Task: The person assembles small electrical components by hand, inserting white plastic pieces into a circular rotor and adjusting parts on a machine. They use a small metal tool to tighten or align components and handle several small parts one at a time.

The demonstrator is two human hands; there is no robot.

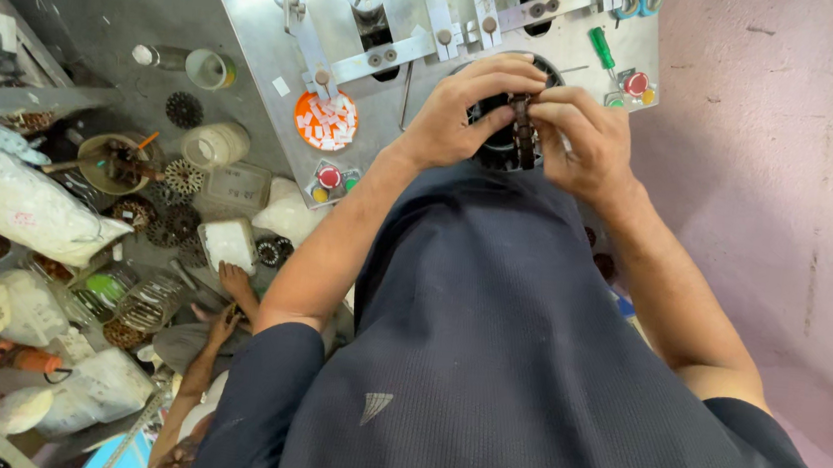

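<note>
Both my hands on the dark round stator at the near edge of the steel machine plate.

My left hand (468, 108) curls over the stator (505, 141); my right hand (586, 138) pinches its brown winding piece (522, 133). Left of the stator sits an orange dish (326, 121); right of it the plate (283, 42) ends beside the pink wall (774, 165).

Metal clamp bars (392, 53) crowd the plate above; orange dish (326, 121) blocks left.

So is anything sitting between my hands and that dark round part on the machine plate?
Nothing visible. The left hand and right hand already touch the dark round part directly, pinching a small piece at its middle.
</note>
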